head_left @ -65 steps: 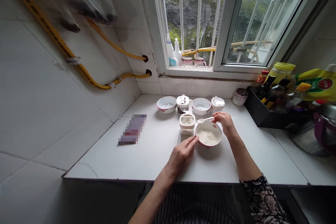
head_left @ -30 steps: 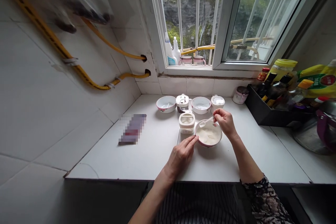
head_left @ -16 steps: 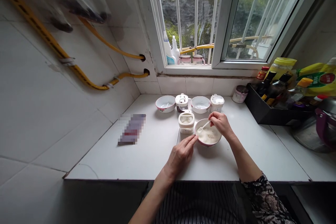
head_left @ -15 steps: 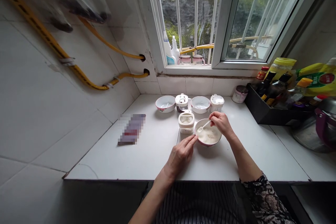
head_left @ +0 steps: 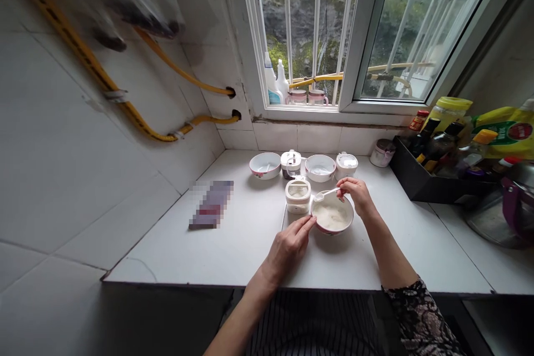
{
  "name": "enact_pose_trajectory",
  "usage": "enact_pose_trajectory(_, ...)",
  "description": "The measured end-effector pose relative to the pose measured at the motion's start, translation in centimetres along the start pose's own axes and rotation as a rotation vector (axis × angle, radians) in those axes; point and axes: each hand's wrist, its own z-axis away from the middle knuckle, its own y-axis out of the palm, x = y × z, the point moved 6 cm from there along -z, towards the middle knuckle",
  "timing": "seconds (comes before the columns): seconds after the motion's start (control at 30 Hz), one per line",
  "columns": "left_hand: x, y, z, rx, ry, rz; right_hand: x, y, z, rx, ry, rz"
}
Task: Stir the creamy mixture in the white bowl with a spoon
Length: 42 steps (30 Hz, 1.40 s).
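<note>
A white bowl with a pale powdery content stands on the white counter. My right hand pinches the handle of a small white spoon, whose head is over the bowl's back left rim. The fingertips of my left hand touch the bowl's left rim, fingers pressed together. Just left of the bowl is a white square jar with pale content. Behind them stand a white bowl, a jar with dark content, another white bowl and a white jar.
A blurred purple packet lies on the left of the counter. At the right are a lidded jar, a black box of bottles and a metal pot. A barred window is behind.
My right hand has raised the spoon from inside the bowl to its back rim, and the spoon now lies flatter. My left hand stays at the bowl's rim. The view has shifted slightly.
</note>
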Motion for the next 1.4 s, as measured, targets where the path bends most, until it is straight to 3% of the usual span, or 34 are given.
enact_pose_trajectory(0.1,0.0,0.1,0.0,-0.002,0.001,-0.004,0.1,0.4,0.0,-0.048,-0.006,-0.014)
enact_pose_trajectory(0.2,0.0,0.0,0.0,-0.006,0.001,0.0,0.7,1.5,0.4,-0.077,-0.117,0.016)
enact_pose_trajectory(0.33,-0.1,-0.1,0.0,-0.008,0.002,0.006,2.0,3.2,1.6,-0.05,-0.418,0.165)
enact_pose_trajectory(0.53,0.0,-0.1,0.0,-0.006,0.002,0.0,3.0,5.8,4.5,0.086,-0.985,0.709)
enact_pose_trajectory(0.63,0.0,0.0,0.1,-0.008,0.014,-0.012,3.1,6.4,5.2,0.112,-1.132,0.857)
enact_pose_trajectory(0.77,0.0,-0.1,0.1,-0.013,0.016,-0.023,3.3,5.9,5.3,0.038,-1.165,0.856)
enact_pose_trajectory(0.87,0.0,-0.1,0.0,-0.014,0.011,-0.013,3.2,5.9,5.2,0.075,-1.155,0.875)
enact_pose_trajectory(1.1,0.0,0.0,0.1,-0.002,0.006,-0.007,3.6,5.0,4.6,0.027,-1.023,0.73)
enact_pose_trajectory(1.23,0.1,0.1,0.1,0.005,-0.002,-0.011,3.9,5.4,4.4,0.074,-1.01,0.714)
enact_pose_trajectory(1.4,0.0,-0.1,0.0,-0.006,0.009,-0.023,3.8,7.3,3.8,0.226,-1.019,0.81)
